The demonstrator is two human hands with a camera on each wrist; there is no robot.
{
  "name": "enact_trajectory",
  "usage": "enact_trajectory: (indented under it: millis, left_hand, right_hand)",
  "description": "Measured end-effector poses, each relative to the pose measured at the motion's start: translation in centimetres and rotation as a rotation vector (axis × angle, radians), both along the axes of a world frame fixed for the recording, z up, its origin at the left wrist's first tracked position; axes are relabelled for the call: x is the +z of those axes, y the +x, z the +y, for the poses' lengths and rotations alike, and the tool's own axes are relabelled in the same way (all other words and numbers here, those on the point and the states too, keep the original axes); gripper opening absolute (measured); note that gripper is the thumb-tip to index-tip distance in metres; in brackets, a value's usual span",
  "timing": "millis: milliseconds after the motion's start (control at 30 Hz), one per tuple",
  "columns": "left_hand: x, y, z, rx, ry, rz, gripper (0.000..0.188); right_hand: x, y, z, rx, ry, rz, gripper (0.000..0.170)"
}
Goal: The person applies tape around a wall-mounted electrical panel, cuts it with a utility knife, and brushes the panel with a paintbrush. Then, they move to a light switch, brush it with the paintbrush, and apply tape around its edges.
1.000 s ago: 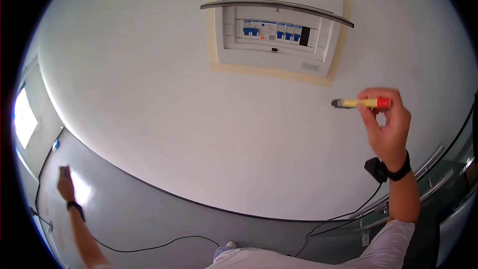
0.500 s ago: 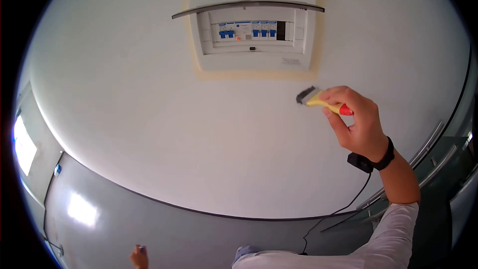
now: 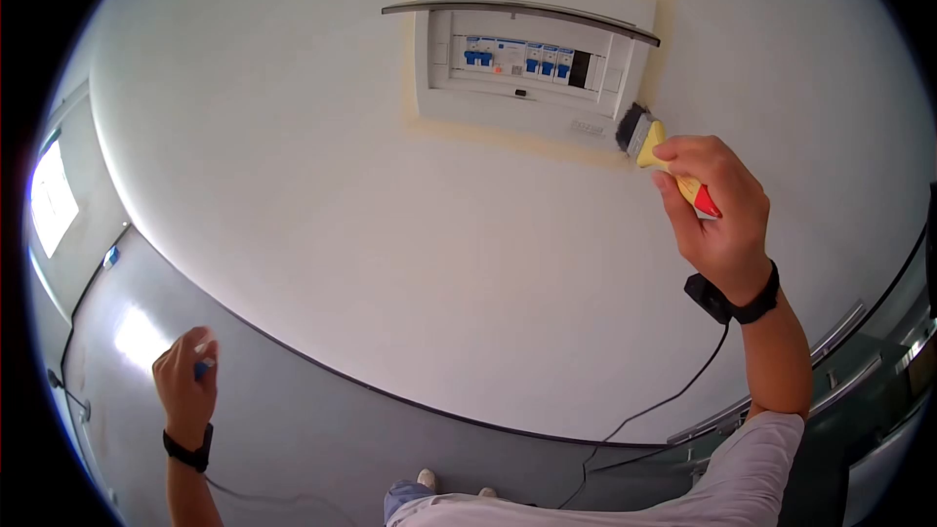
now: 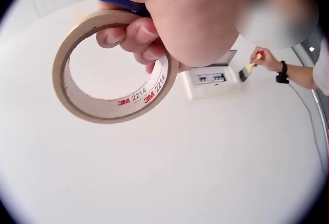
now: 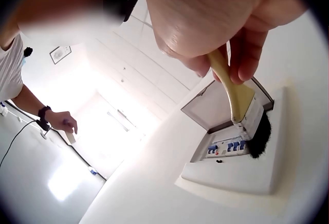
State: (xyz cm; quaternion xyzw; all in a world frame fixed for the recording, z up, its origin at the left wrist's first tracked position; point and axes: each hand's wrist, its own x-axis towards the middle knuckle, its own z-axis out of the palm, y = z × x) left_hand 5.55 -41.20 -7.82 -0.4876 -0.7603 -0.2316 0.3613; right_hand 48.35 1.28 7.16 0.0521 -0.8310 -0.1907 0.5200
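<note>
Right hand (image 3: 724,220) pinches yellow-handled, red-tipped brush with black bristles (image 3: 651,144) at lower right corner of white breaker panel (image 3: 488,102); bristle contact hard to tell. Left hand (image 3: 185,381), well apart from panel, grips beige masking-tape roll (image 4: 105,105) and slim blue tool (image 4: 121,1). Pale yellow border, apparently tape (image 3: 517,147), frames panel. Step likely: brushing round border. Next move calls for light stroke along panel edge, border undisturbed.

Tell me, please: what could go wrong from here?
The raised cover leaves the breakers exposed, so the brush in the right hand could stray onto them. Its bristles, near the tape border, might lift an edge. The left hand holds a tape roll and a blue item; either could slip.
</note>
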Motion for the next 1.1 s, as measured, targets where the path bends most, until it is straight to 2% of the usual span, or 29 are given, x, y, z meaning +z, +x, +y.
enact_trajectory:
  millis: [100, 167, 233, 333, 367, 433, 467, 567, 600, 700, 767, 933, 1033, 1100]
  left_hand:
    - [2.3, 2.7, 2.5, -0.097, -0.031, 0.030, 0.023]
    - [3.0, 2.9, 3.1, -0.094, -0.107, -0.047, 0.022]
    - [2.7, 2.0, 3.8, -0.140, -0.079, -0.045, 0.020]
    - [2.1, 0.3, 4.2, -0.089, -0.166, -0.308, 0.016]
    - [1.6, -0.3, 4.3, -0.103, -0.169, -0.307, 0.016]
    - [0.4, -1.4, 4.6, -0.123, -0.120, -0.511, 0.014]
    - [0.0, -1.7, 4.8, -0.120, -0.094, -0.573, 0.014]
    - [-2.3, -2.8, 4.9, -0.109, -0.015, -0.561, 0.026]
    - [-4.8, -5.2, 4.6, -0.123, -0.020, -0.668, 0.032]
    - [-7.3, -6.7, 4.7, -0.169, -0.016, -0.772, 0.034]
    - [-9.6, -7.7, 4.7, -0.178, 0.004, -0.795, 0.033]
    - [-11.2, -8.9, 5.5, -0.153, 0.002, -0.858, 0.031]
    - [-11.6, -9.1, 6.5, -0.169, 0.002, -0.850, 0.031]
    - [-12.5, -8.9, 7.7, -0.254, 0.046, -0.857, 0.031]
  right_hand:
    - [-0.2, -0.5, -0.5, -0.055, 0.053, 0.051, 0.028]
    - [-0.2, -0.8, -1.0, -0.098, 0.083, 0.073, 0.028]
    - [0.3, -1.2, -1.5, -0.144, 0.091, 0.108, 0.027]
    - [1.6, -2.5, -1.8, -0.157, 0.124, 0.096, 0.025]
    - [1.8, -3.0, -1.7, -0.173, 0.123, 0.095, 0.025]
    - [2.5, -4.1, -1.0, -0.317, 0.239, 0.006, 0.024]
    - [2.7, -4.5, -0.5, -0.297, 0.205, -0.007, 0.025]
    - [3.0, -5.0, -1.2, -0.350, 0.089, -0.092, 0.026]
    - [3.1, -5.3, -1.4, -0.363, 0.096, -0.081, 0.026]
    - [2.4, -6.2, -2.3, -0.373, 0.024, -0.154, 0.024]
    - [3.2, -6.2, -3.2, -0.370, -0.144, -0.176, 0.022]
    - [3.6, -6.8, -3.3, -0.408, -0.059, -0.056, 0.022]
    - [3.2, -7.7, -2.5, -0.448, -0.105, -0.018, 0.022]
    - [2.7, -9.0, -1.8, -0.333, -0.237, 0.102, 0.023]
